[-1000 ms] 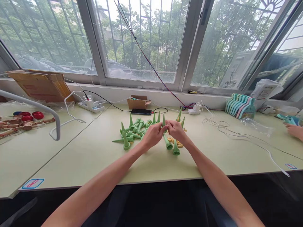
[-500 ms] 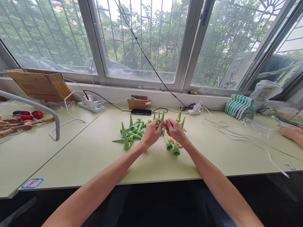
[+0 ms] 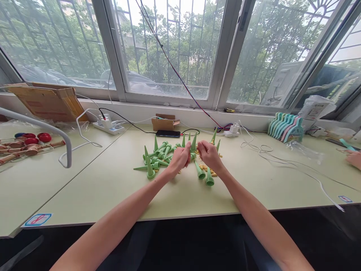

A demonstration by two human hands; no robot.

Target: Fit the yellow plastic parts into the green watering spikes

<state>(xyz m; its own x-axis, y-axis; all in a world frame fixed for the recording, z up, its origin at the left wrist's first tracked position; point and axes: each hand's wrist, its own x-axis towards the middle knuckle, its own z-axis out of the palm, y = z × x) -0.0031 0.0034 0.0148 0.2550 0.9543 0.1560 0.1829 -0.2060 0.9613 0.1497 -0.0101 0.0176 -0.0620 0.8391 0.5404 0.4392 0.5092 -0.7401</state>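
My left hand (image 3: 181, 159) is closed, its thumb pressed down on the curled fingers; whatever it grips is hidden. A short gap to the right, my right hand (image 3: 208, 154) is also closed in a pinch, and I cannot make out what is in its fingertips. Green plastic cone spikes (image 3: 161, 161) lie in a pile by my left hand, and one upright cone spike (image 3: 149, 169) stands at its front. Below my right hand, two cone spikes (image 3: 210, 177) lie with open ends toward me, beside small yellow pieces (image 3: 205, 168).
Behind the pile lie a phone (image 3: 168, 133) and a cardboard box (image 3: 165, 122). Power strips (image 3: 109, 127) and cables run along the back. Red-ended wooden pieces (image 3: 31, 140) are at left, small hangers (image 3: 285, 127) at right. Another person's hand (image 3: 354, 158) holds something light blue.
My hands were together and are now slightly apart, the left turned thumb-up. At the far right, the other person's hand has shifted right, and a dark object now lies on the table.
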